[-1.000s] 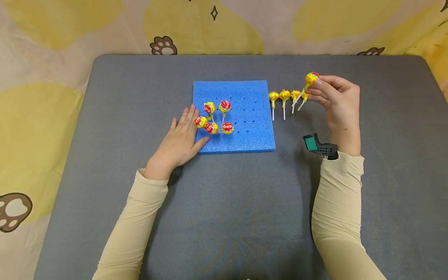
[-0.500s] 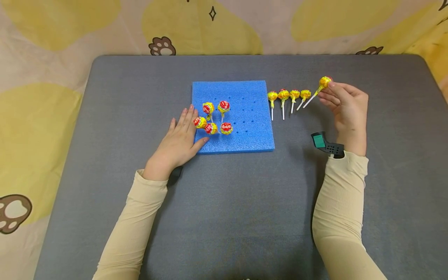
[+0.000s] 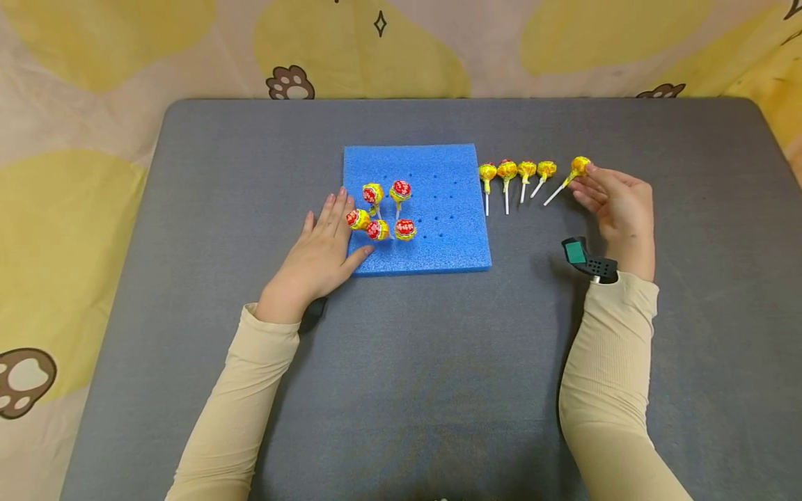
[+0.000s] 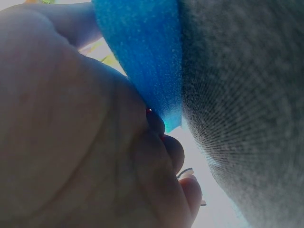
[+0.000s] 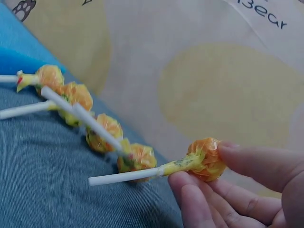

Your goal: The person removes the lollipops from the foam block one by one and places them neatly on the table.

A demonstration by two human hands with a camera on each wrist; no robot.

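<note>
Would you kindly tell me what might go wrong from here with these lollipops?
The right hand pinches a round, yellow-wrapped lollipop by its head, leaving its white plastic-looking stick unsupported, so it might swivel or slip.

Four similar lollipops lie between that hand and the square blue foam block; a low pass could knock them.

The left hand sits close to five red-and-yellow lollipops stuck in the foam, and might jostle them.

The foam board [image 3: 460,243] is blue. The lollipops [image 5: 208,160] are yellow, orange and red with white sticks [image 5: 124,177]. The tabletop [image 3: 407,390] is grey, the sleeves [image 3: 617,362] cream, the far cloth [image 3: 237,35] beige with yellow blobs [image 3: 601,31] and brown paw prints [image 3: 289,74].
</note>
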